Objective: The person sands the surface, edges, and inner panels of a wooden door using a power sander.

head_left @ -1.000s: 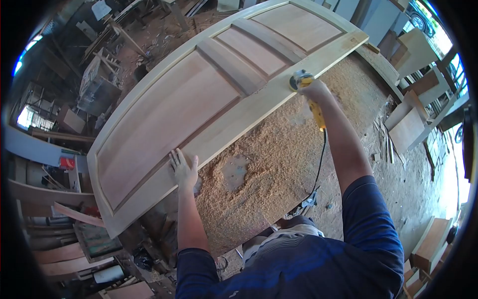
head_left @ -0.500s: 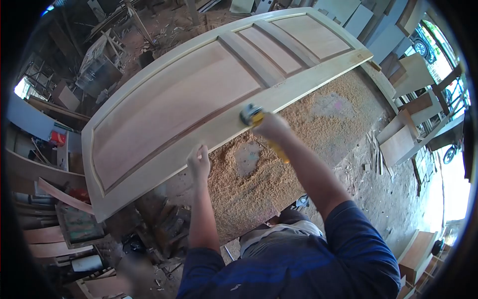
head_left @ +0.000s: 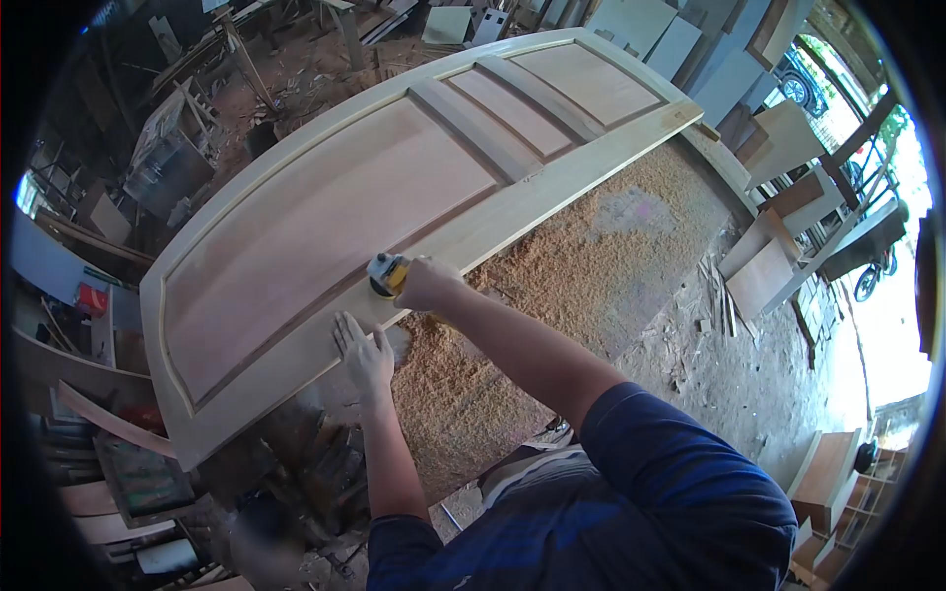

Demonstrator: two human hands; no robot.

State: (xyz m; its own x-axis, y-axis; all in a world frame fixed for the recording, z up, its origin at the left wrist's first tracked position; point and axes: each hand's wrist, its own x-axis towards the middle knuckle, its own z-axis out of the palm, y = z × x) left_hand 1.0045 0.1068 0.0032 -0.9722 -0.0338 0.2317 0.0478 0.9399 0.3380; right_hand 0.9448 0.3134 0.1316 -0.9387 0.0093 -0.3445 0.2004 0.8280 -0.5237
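Navy cloth shirt (head_left: 680, 473) nearest, both bare arms reaching forward. Past it, a table (head_left: 636, 214) strewn with sawdust (head_left: 463, 419), some bare patches showing. Left hand (head_left: 365, 357) spread out, fingers extended and holding nothing, laid on the near edge board (head_left: 478, 234) of a wooden door (head_left: 404, 202). Right hand (head_left: 432, 286) closed round a yellow power tool (head_left: 387, 275), fingers wrapped on its body; much of the grip hidden by the hand itself. Tool's head sits at the edge board, just beyond the left hand, not touching it; exact contact with the wood too small to tell, same for whether it's running. Change: tool was far up the edge board a second ago, then mid-length, now down close to the left hand; left hand was half curled at the rim half a second back, now flat again. Means the stretch being worked is now the part next to the left hand, so little space between fingers and tool head. Door lies slantwise across the table, panels facing up, overhanging at the left. Farther off, boards (head_left: 764, 276) lean at right; beyond, a vehicle wheel (head_left: 794, 91) in daylight.
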